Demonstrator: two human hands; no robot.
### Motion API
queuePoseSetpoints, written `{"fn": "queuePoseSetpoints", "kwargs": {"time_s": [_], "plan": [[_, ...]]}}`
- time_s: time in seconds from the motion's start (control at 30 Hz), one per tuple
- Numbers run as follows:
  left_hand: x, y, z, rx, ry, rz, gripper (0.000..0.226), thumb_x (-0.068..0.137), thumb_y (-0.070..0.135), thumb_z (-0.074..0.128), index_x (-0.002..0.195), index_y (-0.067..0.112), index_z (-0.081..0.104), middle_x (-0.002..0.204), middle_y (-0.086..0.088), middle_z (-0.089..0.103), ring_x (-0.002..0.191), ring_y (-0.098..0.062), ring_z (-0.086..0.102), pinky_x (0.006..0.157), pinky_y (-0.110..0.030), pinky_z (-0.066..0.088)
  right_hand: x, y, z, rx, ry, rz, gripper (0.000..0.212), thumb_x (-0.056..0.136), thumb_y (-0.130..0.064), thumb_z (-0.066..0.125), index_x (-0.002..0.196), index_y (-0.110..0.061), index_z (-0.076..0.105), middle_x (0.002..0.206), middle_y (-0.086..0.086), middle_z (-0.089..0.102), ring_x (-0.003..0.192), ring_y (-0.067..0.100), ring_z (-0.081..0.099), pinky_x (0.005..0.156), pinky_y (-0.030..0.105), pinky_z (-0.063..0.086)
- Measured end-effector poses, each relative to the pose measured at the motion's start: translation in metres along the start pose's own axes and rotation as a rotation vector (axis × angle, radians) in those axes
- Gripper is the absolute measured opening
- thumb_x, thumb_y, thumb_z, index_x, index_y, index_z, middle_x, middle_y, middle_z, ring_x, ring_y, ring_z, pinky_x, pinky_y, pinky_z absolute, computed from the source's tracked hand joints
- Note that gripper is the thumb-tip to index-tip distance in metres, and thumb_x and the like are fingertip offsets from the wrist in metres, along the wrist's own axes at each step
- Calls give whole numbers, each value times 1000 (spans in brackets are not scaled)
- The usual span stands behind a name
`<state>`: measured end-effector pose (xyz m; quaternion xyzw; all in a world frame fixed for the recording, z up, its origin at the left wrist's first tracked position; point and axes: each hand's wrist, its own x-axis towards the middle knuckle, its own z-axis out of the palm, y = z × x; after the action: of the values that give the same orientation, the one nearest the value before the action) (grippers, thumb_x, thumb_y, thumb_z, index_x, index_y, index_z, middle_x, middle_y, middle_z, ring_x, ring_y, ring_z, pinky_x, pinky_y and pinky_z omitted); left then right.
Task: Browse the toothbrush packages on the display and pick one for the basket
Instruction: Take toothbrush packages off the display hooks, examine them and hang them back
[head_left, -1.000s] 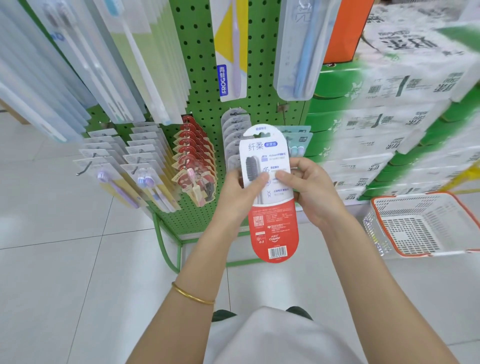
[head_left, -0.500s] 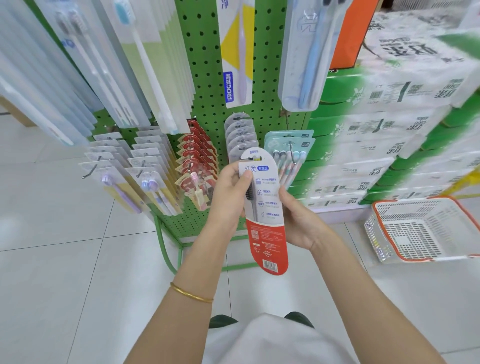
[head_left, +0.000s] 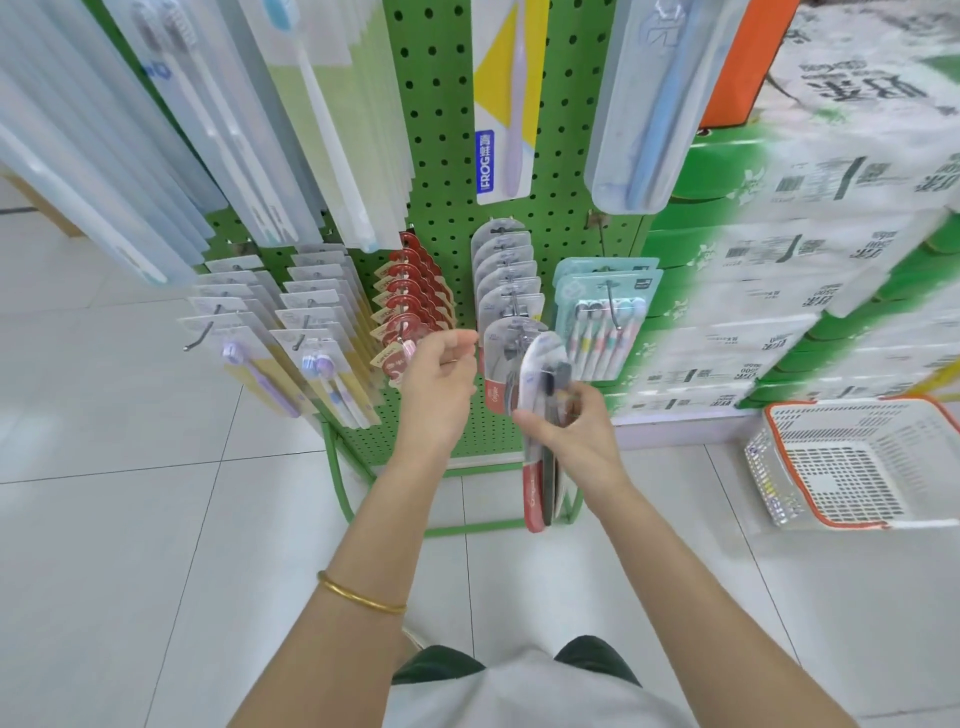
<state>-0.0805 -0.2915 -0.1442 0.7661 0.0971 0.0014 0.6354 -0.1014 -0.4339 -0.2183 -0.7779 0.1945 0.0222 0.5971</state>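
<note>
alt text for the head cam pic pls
A person's right hand holds a red-and-white toothbrush package edge-on before a green pegboard display of hanging toothbrushes, while the left hand hovers open in front of it. A white basket with an orange rim sits on the tiled floor to the right.

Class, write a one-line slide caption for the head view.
Right hand holds a toothbrush package before the green display; left hand empty, basket nearby.

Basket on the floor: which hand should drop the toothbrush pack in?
Probably right. The right hand grips the pack, and the basket sits on the floor on that side. The left hand is empty and farther from it.
</note>
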Motion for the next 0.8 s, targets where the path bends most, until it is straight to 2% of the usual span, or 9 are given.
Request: {"fn": "queuePoseSetpoints", "kwargs": {"time_s": [0.03, 0.1, 0.17, 0.23, 0.33, 0.43, 0.57, 0.7, 0.8], "plan": [[2, -1, -2, 8, -6, -8, 24, 95, 7, 49, 106, 26, 59, 105, 10, 59, 108, -22, 59, 86, -30, 53, 1, -1, 8, -39, 42, -5, 91, 63, -42, 85, 136, -12, 40, 124, 3, 47, 110, 18, 50, 98, 34, 44], [6, -2, -5, 39, -9, -14, 24, 95, 9, 51, 106, 27, 60, 104, 10, 60, 105, -21, 60, 92, -36, 52, 6, -1, 20, -83, 125, -15, 96, 61, -43, 85, 138, -10, 37, 125, 5, 42, 110, 17, 45, 99, 33, 41], [10, -1, -7, 69, -19, -17, 23, 94, 10, 51, 102, 29, 61, 101, 11, 60, 98, -16, 60, 96, -43, 50, 10, -2, 29, -132, 194, -32, 99, 61, -44, 86, 138, -8, 36, 123, 7, 42, 104, 14, 40, 94, 30, 38], [15, 1, -9, 86, -35, -5, 24, 94, 8, 50, 99, 30, 60, 99, 11, 61, 93, -12, 58, 95, -43, 50, 15, -2, 37, -176, 252, -46, 97, 61, -45, 85, 136, -7, 37, 121, 8, 44, 99, 13, 36, 88, 30, 38], [23, 7, -9, 146, -58, 58, 24, 94, 5, 48, 103, 25, 59, 101, 10, 61, 93, -12, 58, 95, -40, 49, 22, -1, 46, -198, 339, -84, 94, 59, -44, 86, 131, -5, 40, 115, 10, 48, 97, 15, 38, 82, 28, 37], [34, 15, -8, 181, -85, 111, 26, 94, 3, 47, 102, 24, 58, 99, 12, 59, 95, -12, 58, 95, -39, 49, 30, 0, 53, -202, 400, -111, 94, 58, -46, 87, 128, -3, 42, 112, 11, 49, 96, 17, 38, 83, 31, 39], [54, 18, -4, 270, -115, 184, 22, 95, 6, 47, 107, 20, 59, 101, 8, 58, 93, -16, 58, 89, -43, 52, 40, 1, 61, -191, 408, -102, 93, 59, -43, 87, 127, -1, 41, 112, 13, 47, 98, 20, 39, 84, 35, 41], [74, 20, 2, 449, -120, 268, 24, 95, 8, 47, 113, 14, 61, 110, 0, 59, 95, -9, 52, 90, -26, 45, 51, -2, 71, -195, 446, -123, 95, 58, -42, 88, 126, 3, 39, 112, 15, 46, 96, 22, 39, 77, 30, 37], [86, 22, 6, 568, -134, 299, 27, 95, 8, 44, 116, 13, 61, 109, 2, 56, 99, -13, 54, 90, -28, 45, 62, -6, 76, -178, 451, -124, 91, 60, -39, 88, 124, 4, 39, 114, 17, 45, 98, 23, 38, 81, 34, 40]]}}
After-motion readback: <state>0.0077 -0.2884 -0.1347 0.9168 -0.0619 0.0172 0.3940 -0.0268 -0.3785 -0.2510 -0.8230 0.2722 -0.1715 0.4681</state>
